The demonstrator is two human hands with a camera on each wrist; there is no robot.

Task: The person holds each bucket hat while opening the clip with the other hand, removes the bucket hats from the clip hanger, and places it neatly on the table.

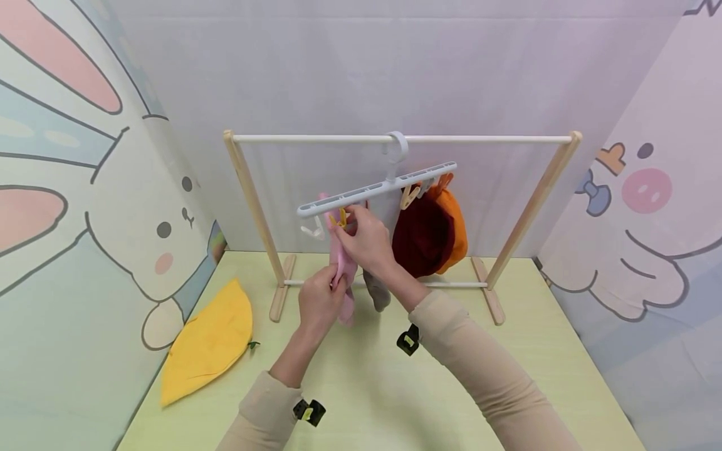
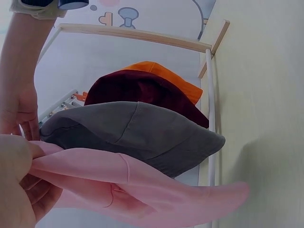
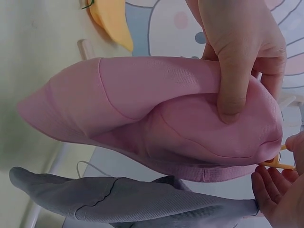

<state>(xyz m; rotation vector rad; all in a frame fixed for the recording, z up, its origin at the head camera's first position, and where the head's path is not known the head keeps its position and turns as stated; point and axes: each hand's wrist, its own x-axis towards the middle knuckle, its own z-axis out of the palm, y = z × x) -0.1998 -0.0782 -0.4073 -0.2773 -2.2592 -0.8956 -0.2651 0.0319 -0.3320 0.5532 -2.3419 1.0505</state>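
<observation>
My left hand [image 1: 321,297] grips a pink bucket hat [image 3: 142,95] by its fabric, thumb on one side and fingers behind. The hat hangs below the left half of a pale grey clip hanger [image 1: 375,188]. At the hat's upper edge, my right hand [image 1: 369,241] pinches a yellow clothespin [image 3: 275,164], whose tips are right at the pink fabric. Close beside the pink hat hangs a grey hat [image 2: 142,128]. In the head view, my right hand and forearm hide most of that grey hat.
The hanger hooks over a white rod [image 1: 316,138] on a wooden-legged rack. Farther right hang a dark red hat [image 2: 142,90] and an orange hat [image 2: 161,71]. A white clip [image 1: 313,229] dangles at the hanger's left end. A yellow hat [image 1: 211,338] lies on the table at left.
</observation>
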